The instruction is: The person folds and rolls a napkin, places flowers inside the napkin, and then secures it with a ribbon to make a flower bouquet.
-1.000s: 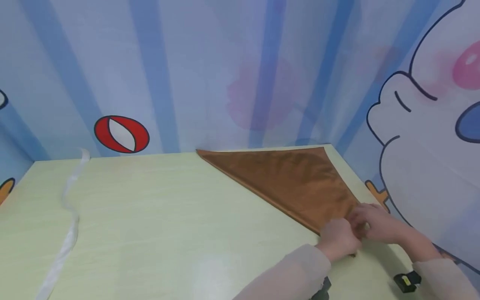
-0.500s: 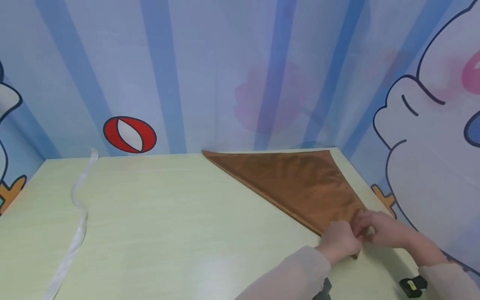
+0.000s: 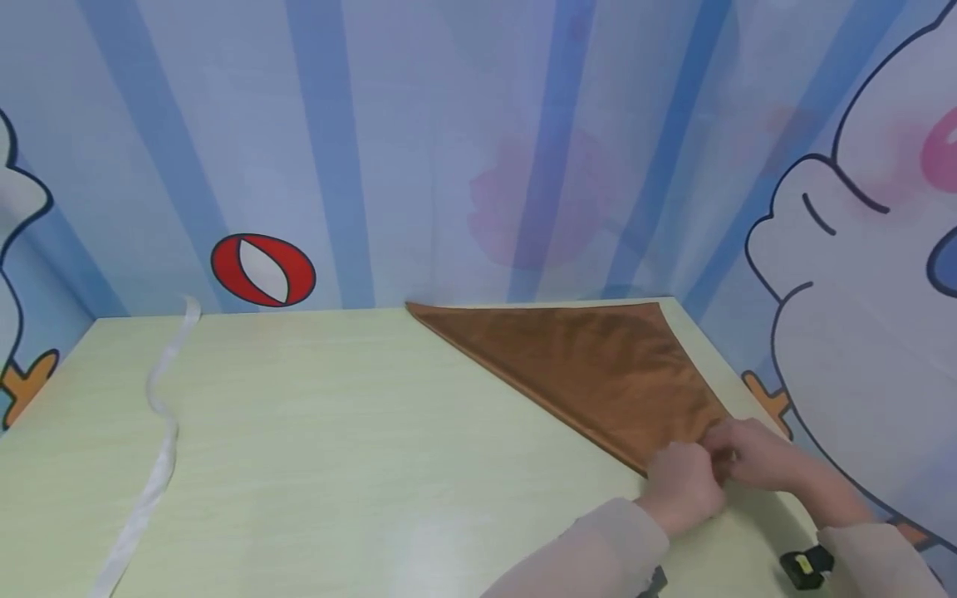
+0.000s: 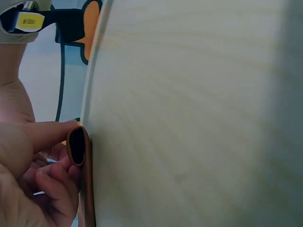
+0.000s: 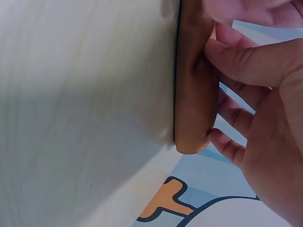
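Observation:
A brown satiny cloth [image 3: 591, 365], laid out as a triangle, covers the far right part of the table, and both hands are at its near right corner. There my left hand [image 3: 684, 486] pinches the cloth, its fingers curled. Close up, a rolled or folded end of the cloth [image 4: 78, 146] shows between the thumb and fingers, with a dark hollow inside. Right beside it my right hand [image 3: 758, 455] holds the same edge. In the right wrist view its thumb presses the thick brown fold [image 5: 196, 94] while the fingers lie behind. The cloth's tip is hidden by the hands.
A white ribbon-like strip [image 3: 168, 440] runs down the left side of the pale table [image 3: 336, 432]. A printed blue-striped backdrop [image 3: 419, 149] stands along the back and right edges. Black wrist straps with small devices [image 3: 803, 567] hang below the sleeves.
The view has shifted a little to the left. The cloth's near tip, which stuck out below my left hand, is now out of sight. Both hands stay at the corner.

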A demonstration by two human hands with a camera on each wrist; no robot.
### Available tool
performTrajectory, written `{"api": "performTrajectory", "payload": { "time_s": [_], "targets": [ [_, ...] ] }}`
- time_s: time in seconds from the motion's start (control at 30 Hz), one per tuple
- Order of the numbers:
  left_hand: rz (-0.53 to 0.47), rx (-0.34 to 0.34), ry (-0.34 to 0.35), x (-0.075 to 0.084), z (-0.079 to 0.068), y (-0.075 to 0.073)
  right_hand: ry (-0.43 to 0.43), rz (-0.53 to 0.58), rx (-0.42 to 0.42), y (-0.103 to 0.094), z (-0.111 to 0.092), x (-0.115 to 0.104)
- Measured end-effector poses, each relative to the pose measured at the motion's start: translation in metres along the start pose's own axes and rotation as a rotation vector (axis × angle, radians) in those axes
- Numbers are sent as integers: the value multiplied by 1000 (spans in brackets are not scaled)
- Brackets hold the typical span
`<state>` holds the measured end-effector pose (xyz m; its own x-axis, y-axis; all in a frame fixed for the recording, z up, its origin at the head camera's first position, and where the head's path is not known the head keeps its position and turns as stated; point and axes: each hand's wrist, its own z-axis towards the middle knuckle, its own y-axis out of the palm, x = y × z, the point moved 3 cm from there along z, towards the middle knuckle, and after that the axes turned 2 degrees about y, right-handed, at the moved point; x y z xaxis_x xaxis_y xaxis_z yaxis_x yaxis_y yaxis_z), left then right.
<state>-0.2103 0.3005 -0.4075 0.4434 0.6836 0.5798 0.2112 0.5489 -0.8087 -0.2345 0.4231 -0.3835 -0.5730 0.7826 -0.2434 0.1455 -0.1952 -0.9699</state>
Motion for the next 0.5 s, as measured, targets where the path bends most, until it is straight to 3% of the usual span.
{"api": "performTrajectory", "payload": {
  "time_s": [0.13, 0.27, 0.5],
  "targets": [
    [26, 16, -14, -1, 0, 1, -5, 7, 22, 2, 0, 2],
    [12, 17, -80, -2, -2, -1, -105, 0, 98, 2, -2, 4],
    [-102, 39, -192, -9, -3, -8, -222, -23, 174, 1, -2, 0]
  ]
}}
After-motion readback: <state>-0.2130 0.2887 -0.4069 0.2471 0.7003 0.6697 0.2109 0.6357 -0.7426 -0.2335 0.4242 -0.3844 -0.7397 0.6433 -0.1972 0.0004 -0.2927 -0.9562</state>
